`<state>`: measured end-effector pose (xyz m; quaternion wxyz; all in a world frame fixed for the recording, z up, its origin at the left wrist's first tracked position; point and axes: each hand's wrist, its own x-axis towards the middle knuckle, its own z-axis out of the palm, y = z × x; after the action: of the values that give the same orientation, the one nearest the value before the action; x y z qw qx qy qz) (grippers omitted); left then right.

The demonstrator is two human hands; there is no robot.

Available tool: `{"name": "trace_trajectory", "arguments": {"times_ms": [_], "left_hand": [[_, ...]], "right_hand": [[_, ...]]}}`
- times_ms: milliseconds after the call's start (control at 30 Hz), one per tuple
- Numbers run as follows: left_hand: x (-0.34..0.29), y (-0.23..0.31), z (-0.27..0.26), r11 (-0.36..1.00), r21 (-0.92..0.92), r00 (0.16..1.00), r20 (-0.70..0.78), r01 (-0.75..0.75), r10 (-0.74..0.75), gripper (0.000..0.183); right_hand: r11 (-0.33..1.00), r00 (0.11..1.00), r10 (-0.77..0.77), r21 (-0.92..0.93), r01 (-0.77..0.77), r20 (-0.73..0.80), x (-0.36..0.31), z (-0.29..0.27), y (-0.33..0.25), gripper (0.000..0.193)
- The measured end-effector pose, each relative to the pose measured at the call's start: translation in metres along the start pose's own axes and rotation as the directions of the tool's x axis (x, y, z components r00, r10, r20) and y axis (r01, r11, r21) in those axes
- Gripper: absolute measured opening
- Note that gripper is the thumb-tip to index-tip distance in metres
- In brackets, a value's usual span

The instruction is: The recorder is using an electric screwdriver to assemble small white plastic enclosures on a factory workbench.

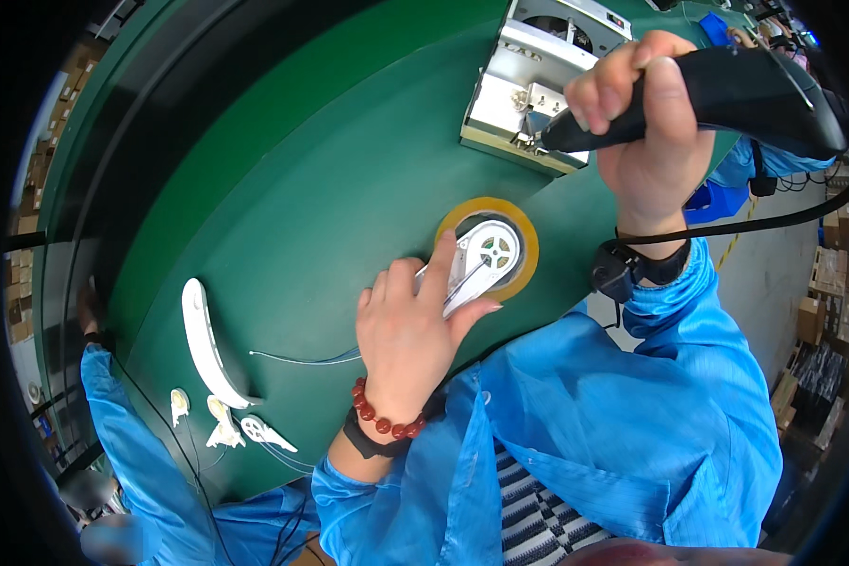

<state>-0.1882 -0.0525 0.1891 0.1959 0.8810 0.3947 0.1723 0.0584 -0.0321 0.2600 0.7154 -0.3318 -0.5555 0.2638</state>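
My right hand (656, 137) is wrapped round a black electric screwdriver (750, 94). The screwdriver's tip meets the front of a metal screw feeder (495, 99) at the upper middle; whether a screw is on the tip is too small to tell. Lower down, my left hand (401, 325) grips a white plastic housing (491, 259) with a round spoked end, index finger and thumb on either side. That housing rests inside a yellow tape roll (530, 269) lying flat on the green table. A thin cable (302, 359) trails leftward from under the left hand.
A curved white plastic piece (203, 344) lies on the left of the green table (321, 189). Near it are several small white parts (224, 423) with wires. Another person's blue sleeve (141, 434) reaches in at the left. The screwdriver's black cord (755, 224) crosses my right wrist.
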Motion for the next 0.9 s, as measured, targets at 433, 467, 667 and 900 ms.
{"name": "trace_trajectory", "arguments": {"times_ms": [433, 467, 667, 900], "left_hand": [[0.007, -0.003, 0.006, 0.999, -0.052, 0.998, -0.063, -0.003, 0.0, 0.063], [0.007, -0.003, 0.006, 0.999, -0.054, 0.998, -0.062, -0.004, 0.0, 0.063], [0.007, -0.005, 0.007, 0.998, -0.063, 0.998, -0.07, -0.01, 0.006, 0.062], [0.004, -0.005, 0.008, 0.998, -0.055, 0.994, -0.105, -0.026, 0.02, 0.06]], "right_hand": [[0.997, 0.994, -0.044, -0.07, 0.036, -0.102, 0.005, -0.01, 0.019, 0.014], [0.995, 0.995, -0.049, -0.096, 0.041, -0.087, 0.004, -0.011, 0.02, 0.014], [0.996, 0.996, -0.035, -0.086, 0.028, -0.084, 0.003, -0.012, 0.022, 0.014], [0.979, 0.968, 0.115, -0.138, -0.147, -0.222, 0.003, 0.002, 0.014, 0.018]]}}
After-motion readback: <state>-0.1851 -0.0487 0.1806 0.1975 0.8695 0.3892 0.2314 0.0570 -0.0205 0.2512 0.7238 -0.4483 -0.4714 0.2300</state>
